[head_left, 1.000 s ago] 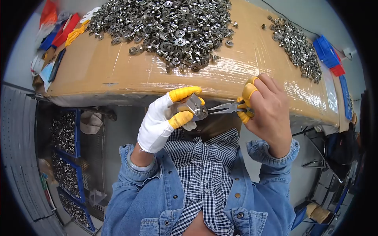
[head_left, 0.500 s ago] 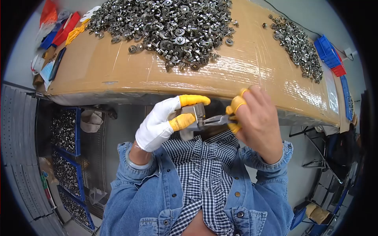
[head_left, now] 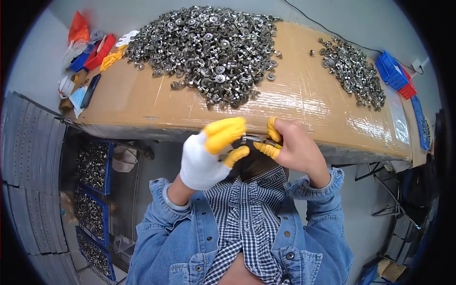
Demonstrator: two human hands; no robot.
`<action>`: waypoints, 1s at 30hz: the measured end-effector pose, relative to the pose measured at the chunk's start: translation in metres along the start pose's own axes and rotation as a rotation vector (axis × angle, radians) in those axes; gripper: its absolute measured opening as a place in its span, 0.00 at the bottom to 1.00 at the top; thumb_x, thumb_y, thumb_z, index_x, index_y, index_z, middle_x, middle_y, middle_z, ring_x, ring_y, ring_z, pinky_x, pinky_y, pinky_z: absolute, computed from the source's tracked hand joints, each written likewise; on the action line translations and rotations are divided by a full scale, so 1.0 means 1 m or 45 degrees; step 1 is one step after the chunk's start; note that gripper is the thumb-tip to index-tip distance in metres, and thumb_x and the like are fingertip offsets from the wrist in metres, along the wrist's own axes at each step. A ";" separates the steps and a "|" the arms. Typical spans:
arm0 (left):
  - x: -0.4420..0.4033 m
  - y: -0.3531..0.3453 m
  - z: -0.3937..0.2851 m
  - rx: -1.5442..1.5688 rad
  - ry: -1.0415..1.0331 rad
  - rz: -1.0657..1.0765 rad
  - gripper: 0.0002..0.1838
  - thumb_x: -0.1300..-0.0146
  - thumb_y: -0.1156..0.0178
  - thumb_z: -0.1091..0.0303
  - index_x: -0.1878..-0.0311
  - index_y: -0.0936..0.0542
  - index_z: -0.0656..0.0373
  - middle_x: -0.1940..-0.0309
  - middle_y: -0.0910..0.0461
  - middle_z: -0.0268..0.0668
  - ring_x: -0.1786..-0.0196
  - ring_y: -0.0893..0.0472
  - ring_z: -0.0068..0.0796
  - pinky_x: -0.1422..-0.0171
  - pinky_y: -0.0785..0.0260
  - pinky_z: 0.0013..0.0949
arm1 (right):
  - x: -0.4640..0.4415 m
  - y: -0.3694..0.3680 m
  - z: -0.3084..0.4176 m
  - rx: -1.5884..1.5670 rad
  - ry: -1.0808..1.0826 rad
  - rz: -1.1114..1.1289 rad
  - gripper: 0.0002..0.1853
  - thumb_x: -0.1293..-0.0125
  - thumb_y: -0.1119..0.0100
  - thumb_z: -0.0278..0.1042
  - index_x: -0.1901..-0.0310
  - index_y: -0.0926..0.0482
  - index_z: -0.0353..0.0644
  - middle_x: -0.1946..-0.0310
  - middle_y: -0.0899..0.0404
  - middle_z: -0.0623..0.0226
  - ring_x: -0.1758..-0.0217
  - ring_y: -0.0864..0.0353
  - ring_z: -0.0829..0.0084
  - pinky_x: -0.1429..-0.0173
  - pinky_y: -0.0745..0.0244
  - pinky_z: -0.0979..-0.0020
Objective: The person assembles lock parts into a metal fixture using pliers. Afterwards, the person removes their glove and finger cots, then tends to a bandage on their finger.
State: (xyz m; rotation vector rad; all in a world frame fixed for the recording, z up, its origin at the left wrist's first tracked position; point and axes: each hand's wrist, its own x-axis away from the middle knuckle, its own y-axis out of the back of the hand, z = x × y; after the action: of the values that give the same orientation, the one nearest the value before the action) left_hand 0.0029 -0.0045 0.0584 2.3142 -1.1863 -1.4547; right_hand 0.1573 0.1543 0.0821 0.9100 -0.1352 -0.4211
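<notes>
My left hand (head_left: 209, 154) wears a white glove with yellow fingertips. Its fingers and thumb are spread apart, slightly blurred, beside the tip of the pliers. My right hand (head_left: 297, 145), bare apart from yellow finger covers, is closed around the pliers (head_left: 259, 139), whose jaws point left. At the jaw tips is a small metal part (head_left: 243, 139); whether my left fingers touch it I cannot tell. Both hands are just in front of the table's near edge. On the table lies a large heap of small metal wheel-like parts (head_left: 209, 52).
A smaller heap of metal parts (head_left: 354, 76) lies on the cardboard-covered table (head_left: 156, 102), to the right. Behind it stand blue bins (head_left: 390, 69). Yellow gloves (head_left: 111, 59) and a red bin (head_left: 99, 52) sit at the left. Blue trays of parts (head_left: 92, 166) are stacked lower left.
My left thumb and fingers have come off the metal block they held, which I no longer make out. The pliers have turned nearly level, and my view has tilted up slightly.
</notes>
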 end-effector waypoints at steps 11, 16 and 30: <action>0.002 -0.010 0.043 1.655 1.248 0.023 0.22 0.33 0.38 0.51 0.47 0.22 0.60 0.69 0.24 0.31 0.77 0.37 0.11 0.77 0.49 0.17 | -0.009 0.020 -0.022 0.089 0.620 -1.049 0.20 0.52 0.25 0.29 0.64 0.29 0.41 0.67 0.25 0.63 0.68 0.24 0.67 0.66 0.28 0.69; -0.016 -0.018 0.019 1.925 1.249 0.116 0.35 0.36 0.34 0.56 0.30 0.35 0.57 0.59 0.23 0.29 0.76 0.35 0.11 0.78 0.48 0.13 | -0.029 -0.006 -0.008 -0.674 0.466 -0.661 0.30 0.51 0.22 0.29 0.49 0.30 0.39 0.52 0.22 0.62 0.64 0.24 0.76 0.64 0.27 0.73; -0.021 -0.011 0.036 1.450 1.039 0.363 0.39 0.36 0.39 0.68 0.25 0.48 0.53 0.44 0.31 0.36 0.48 0.27 0.24 0.45 0.33 0.27 | -0.038 -0.011 -0.012 -0.585 0.201 -0.485 0.15 0.47 0.27 0.24 0.57 0.17 0.37 0.62 0.15 0.68 0.63 0.18 0.77 0.61 0.25 0.75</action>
State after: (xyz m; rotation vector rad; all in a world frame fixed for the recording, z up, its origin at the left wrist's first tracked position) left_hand -0.0247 0.0269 0.0490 2.5995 -2.1454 0.4809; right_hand 0.1226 0.1726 0.0682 0.5077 0.2768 -0.6975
